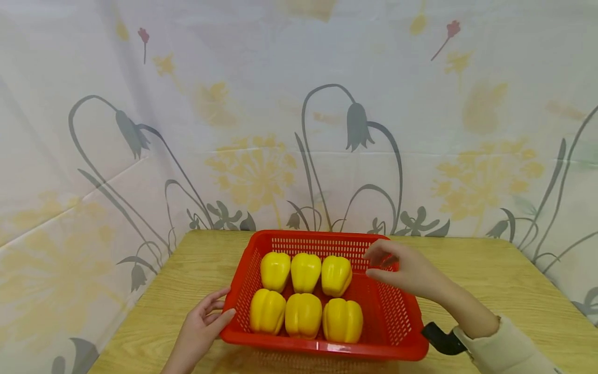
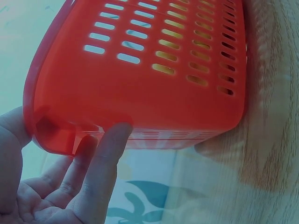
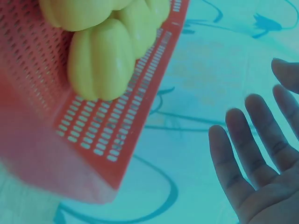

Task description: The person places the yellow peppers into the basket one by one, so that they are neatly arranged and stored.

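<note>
A red plastic basket (image 1: 371, 352) with slotted walls stands on the wooden table. Several yellow bell peppers (image 1: 303, 316) lie inside it in two rows, leaving its right part bare. At the basket's left side my left hand (image 1: 201, 324) holds the rim, thumb on top. The left wrist view shows the fingers of that hand (image 2: 70, 191) against the outer wall of the basket (image 2: 140, 93). My right hand (image 1: 404, 267) hovers over the basket's right side, fingers loosely bent and holding nothing. In the right wrist view its fingers (image 3: 240, 130) are spread apart, away from the peppers (image 3: 100, 60).
The wooden table (image 1: 472, 280) extends to both sides of the basket. A light cloth (image 1: 261, 62) printed with flowers hangs behind and beside the table. A black strap piece (image 1: 441, 340) sits at my right wrist by the pale sleeve (image 1: 506, 345), near the basket's right corner.
</note>
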The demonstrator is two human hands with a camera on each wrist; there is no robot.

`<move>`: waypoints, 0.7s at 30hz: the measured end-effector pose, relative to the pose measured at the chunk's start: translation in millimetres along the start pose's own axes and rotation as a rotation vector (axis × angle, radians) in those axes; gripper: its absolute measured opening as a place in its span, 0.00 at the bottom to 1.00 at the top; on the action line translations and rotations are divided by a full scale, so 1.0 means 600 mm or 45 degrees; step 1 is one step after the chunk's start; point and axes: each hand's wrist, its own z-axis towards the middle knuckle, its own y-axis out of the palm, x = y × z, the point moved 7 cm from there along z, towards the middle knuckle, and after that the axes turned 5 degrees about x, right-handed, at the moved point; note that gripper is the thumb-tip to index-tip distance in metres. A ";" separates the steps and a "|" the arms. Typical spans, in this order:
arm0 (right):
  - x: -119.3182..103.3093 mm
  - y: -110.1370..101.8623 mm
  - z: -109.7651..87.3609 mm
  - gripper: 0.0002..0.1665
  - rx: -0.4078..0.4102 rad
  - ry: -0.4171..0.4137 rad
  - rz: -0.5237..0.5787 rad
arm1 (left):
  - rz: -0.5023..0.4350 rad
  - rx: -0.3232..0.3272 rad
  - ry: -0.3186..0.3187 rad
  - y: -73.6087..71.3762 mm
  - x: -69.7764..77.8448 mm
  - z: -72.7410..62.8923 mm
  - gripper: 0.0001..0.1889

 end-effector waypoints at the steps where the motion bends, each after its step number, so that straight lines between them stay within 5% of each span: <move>1: 0.004 -0.004 -0.004 0.11 0.029 0.003 -0.006 | -0.002 -0.001 0.000 0.000 0.000 0.000 0.26; 11: 0.037 -0.033 -0.052 0.12 0.258 -0.011 -0.002 | 0.027 0.011 0.014 -0.003 0.002 -0.001 0.26; 21: 0.081 -0.058 -0.111 0.11 0.351 0.139 -0.046 | -0.092 0.008 0.003 -0.018 -0.002 0.001 0.23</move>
